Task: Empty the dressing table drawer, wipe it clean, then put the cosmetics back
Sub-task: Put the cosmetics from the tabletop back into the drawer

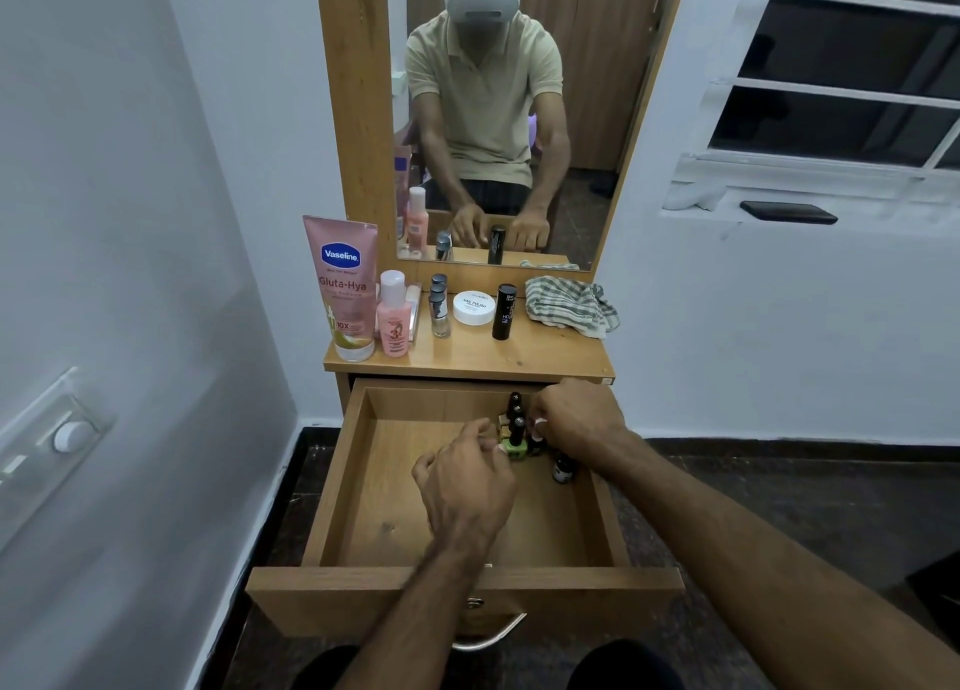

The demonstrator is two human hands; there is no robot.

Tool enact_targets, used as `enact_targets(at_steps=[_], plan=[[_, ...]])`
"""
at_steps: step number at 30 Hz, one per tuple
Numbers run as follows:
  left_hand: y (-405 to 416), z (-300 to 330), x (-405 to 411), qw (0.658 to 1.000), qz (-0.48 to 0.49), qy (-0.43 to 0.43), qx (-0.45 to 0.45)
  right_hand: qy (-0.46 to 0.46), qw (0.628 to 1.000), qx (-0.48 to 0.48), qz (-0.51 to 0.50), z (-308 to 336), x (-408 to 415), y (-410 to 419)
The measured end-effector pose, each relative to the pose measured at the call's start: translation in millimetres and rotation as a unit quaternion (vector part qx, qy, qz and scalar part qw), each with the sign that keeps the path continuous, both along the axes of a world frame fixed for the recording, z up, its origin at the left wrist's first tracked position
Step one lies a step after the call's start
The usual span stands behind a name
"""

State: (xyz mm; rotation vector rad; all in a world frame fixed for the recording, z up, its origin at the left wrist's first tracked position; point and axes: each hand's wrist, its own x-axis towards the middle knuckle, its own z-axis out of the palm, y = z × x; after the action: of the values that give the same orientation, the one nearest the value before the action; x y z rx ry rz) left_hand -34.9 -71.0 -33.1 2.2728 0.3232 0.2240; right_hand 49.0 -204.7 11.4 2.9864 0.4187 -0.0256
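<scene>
The wooden drawer (363, 481) is pulled out below the dressing table top (467, 359). In its far right corner stands a cluster of small nail polish bottles (515, 424), and one dark bottle (563, 468) stands apart nearer to me. My left hand (467, 487) reaches into the drawer and its fingertips touch the green bottle (517, 448) at the front of the cluster. My right hand (576, 419) is curled around the right side of the cluster; what its fingers hold is hidden.
On the table top stand a pink Vaseline tube (345, 284), a pink bottle (394, 315), a row of silver-capped nail polishes (440, 307), a white round tin (474, 307), a black stick (503, 311) and a striped cloth (571, 305). A mirror (498, 107) rises behind. A phone (787, 212) lies on the window sill.
</scene>
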Motion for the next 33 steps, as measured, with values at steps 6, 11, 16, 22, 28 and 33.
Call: enact_targets(at_steps=[6, 11, 16, 22, 28, 33], plan=[[0, 0, 1, 1.000, -0.001, 0.002, 0.001, -0.004, 1.000, -0.001, 0.003, -4, 1, 1], [-1, 0, 1, 1.000, 0.004, 0.003, 0.001, 0.005, 0.999, 0.050, -0.004, 3, 1, -2], [-2, -1, 1, 1.000, 0.014, -0.006, -0.001, -0.061, 0.984, 0.167, -0.009, 33, 9, 1], [0, -1, 2, 1.000, 0.021, 0.000, -0.005, -0.057, 0.951, 0.300, -0.055, 45, 33, 26], [0, -2, 1, 1.000, 0.025, -0.002, -0.001, -0.038, 0.943, 0.326, -0.048, 34, 55, 47], [-1, -1, 1, 1.000, 0.029, -0.008, -0.005, -0.060, 0.930, 0.355, -0.067, 28, 60, 54]])
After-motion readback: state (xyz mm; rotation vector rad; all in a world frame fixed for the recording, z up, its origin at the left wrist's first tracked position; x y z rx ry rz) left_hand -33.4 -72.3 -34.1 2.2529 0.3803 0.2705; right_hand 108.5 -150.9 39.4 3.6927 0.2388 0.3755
